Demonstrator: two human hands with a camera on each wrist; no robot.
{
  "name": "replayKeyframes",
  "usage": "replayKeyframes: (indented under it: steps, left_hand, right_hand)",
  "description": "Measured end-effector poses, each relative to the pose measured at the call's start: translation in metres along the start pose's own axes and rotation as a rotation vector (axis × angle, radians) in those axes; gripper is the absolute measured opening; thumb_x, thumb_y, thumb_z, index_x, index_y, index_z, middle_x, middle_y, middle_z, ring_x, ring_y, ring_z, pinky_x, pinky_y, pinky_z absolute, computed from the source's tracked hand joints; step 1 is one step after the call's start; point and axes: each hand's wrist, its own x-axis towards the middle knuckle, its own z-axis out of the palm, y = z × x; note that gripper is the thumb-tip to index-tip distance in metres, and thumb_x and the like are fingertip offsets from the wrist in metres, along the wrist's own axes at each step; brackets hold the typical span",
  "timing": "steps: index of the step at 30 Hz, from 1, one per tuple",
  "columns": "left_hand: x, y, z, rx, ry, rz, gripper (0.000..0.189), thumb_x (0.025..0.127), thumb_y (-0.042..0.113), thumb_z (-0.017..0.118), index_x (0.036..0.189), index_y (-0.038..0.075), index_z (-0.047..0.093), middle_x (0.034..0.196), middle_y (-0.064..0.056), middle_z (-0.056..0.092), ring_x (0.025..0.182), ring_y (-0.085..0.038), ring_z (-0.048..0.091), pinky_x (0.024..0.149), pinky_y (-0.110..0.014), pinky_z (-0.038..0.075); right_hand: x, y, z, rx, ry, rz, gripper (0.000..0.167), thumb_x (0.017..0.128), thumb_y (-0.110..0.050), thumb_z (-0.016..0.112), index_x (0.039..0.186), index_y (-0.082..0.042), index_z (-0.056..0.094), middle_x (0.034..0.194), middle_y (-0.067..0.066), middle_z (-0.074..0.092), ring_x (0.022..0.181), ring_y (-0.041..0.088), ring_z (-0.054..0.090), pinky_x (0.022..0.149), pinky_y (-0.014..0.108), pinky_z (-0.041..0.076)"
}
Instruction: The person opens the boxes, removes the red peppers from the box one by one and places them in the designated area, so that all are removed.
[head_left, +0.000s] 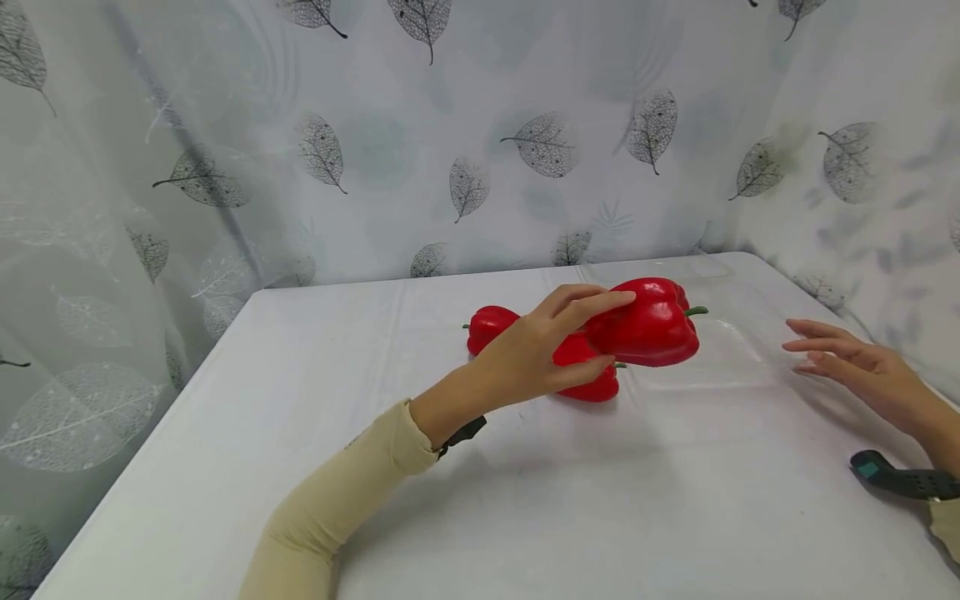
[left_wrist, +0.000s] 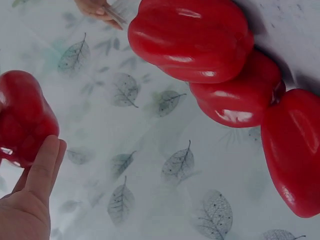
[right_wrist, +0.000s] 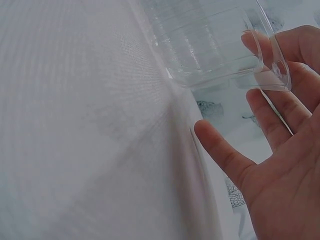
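Observation:
My left hand grips a red bell pepper with a green stem, holding it above the table, thumb on the near side and fingers over the top. Behind and below that hand, more red bell peppers lie close together, partly covered by it. The left wrist view shows three of them, one big pepper nearest. A clear plastic container stands on the table's right side, faint in the head view. Beside it, my right hand is spread with relaxed fingers, holding nothing; whether its fingertips touch the container I cannot tell.
A white-covered table fills the lower view. Behind it and along the sides hangs a pale curtain with grey leaf prints. A dark band circles the right wrist.

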Motion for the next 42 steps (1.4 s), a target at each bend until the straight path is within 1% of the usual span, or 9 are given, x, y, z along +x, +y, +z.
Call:
replayKeyframes:
  steps: [4,8,12,15,19,25,31,38,42]
  left_hand:
    - [-0.004,-0.002,-0.005,-0.008,0.000,-0.012,0.057,0.089,0.012,0.071,0.139,0.009,0.044,0.134,-0.013,0.049,0.128,-0.017,0.044,0.096,-0.017,0.045]
    - [-0.010,-0.005,-0.011,-0.009,-0.029,-0.049,0.058,0.089,0.011,0.070,0.140,0.011,0.044,0.135,-0.012,0.048,0.128,-0.017,0.045,0.094,-0.018,0.047]
    - [-0.017,-0.008,-0.018,-0.006,-0.040,-0.083,0.058,0.088,0.009,0.071,0.140,0.011,0.045,0.136,-0.013,0.047,0.122,-0.016,0.047,0.082,-0.015,0.051]
    - [-0.023,-0.010,-0.022,0.007,-0.027,-0.099,0.059,0.087,0.009,0.072,0.139,0.012,0.046,0.136,-0.012,0.048,0.117,-0.016,0.049,0.074,-0.014,0.050]
    - [-0.031,-0.014,-0.025,0.028,-0.015,-0.100,0.059,0.087,0.010,0.072,0.140,0.012,0.045,0.135,-0.012,0.048,0.117,-0.016,0.051,0.080,-0.015,0.051]
    - [-0.041,-0.021,-0.028,0.028,-0.003,-0.068,0.058,0.088,0.009,0.071,0.140,0.010,0.045,0.134,-0.012,0.050,0.122,-0.018,0.051,0.093,-0.018,0.049]
    - [-0.052,-0.028,-0.030,0.037,-0.012,-0.084,0.059,0.087,0.007,0.072,0.140,0.009,0.045,0.132,-0.011,0.050,0.122,-0.018,0.051,0.093,-0.018,0.049]
    - [-0.063,-0.033,-0.036,0.036,-0.030,-0.124,0.060,0.087,0.006,0.072,0.140,0.010,0.045,0.133,-0.011,0.049,0.122,-0.019,0.051,0.085,-0.024,0.054]
    - [-0.069,-0.035,-0.039,0.054,-0.048,-0.160,0.059,0.087,0.007,0.071,0.140,0.011,0.046,0.133,-0.010,0.049,0.121,-0.017,0.051,0.088,-0.022,0.053]
  right_hand:
    - [-0.001,0.000,0.001,0.004,-0.001,-0.013,0.025,0.099,0.003,0.051,0.120,0.011,0.059,0.142,-0.021,0.042,0.115,-0.015,0.045,0.079,0.003,0.044]
    - [-0.001,0.000,0.002,0.006,-0.001,-0.017,0.025,0.099,0.003,0.050,0.120,0.012,0.059,0.142,-0.021,0.042,0.116,-0.015,0.045,0.079,0.003,0.044]
    - [-0.002,0.000,0.003,0.007,0.000,-0.010,0.025,0.099,0.003,0.050,0.120,0.012,0.059,0.142,-0.022,0.041,0.115,-0.016,0.045,0.079,0.003,0.044]
    - [-0.001,0.001,0.003,0.010,0.001,-0.008,0.025,0.099,0.003,0.050,0.120,0.012,0.059,0.142,-0.022,0.041,0.114,-0.016,0.046,0.079,0.003,0.044]
    - [0.001,0.001,0.003,0.014,0.000,0.004,0.025,0.099,0.003,0.051,0.121,0.011,0.059,0.143,-0.021,0.041,0.114,-0.015,0.047,0.079,0.003,0.044]
    - [0.002,0.002,0.005,0.002,0.003,0.032,0.025,0.099,0.000,0.052,0.121,0.009,0.060,0.141,-0.024,0.041,0.114,-0.017,0.044,0.078,0.002,0.043]
    - [0.000,0.003,0.006,-0.001,0.005,0.038,0.026,0.099,0.000,0.052,0.121,0.010,0.060,0.141,-0.024,0.040,0.113,-0.017,0.045,0.078,0.002,0.043]
    - [-0.001,0.004,0.003,0.007,0.001,0.027,0.026,0.099,0.001,0.051,0.121,0.011,0.059,0.141,-0.023,0.041,0.113,-0.017,0.046,0.078,0.002,0.043]
    - [0.000,0.003,0.000,0.023,-0.003,0.012,0.025,0.098,0.004,0.050,0.121,0.011,0.058,0.142,-0.021,0.041,0.113,-0.015,0.048,0.079,0.003,0.043]
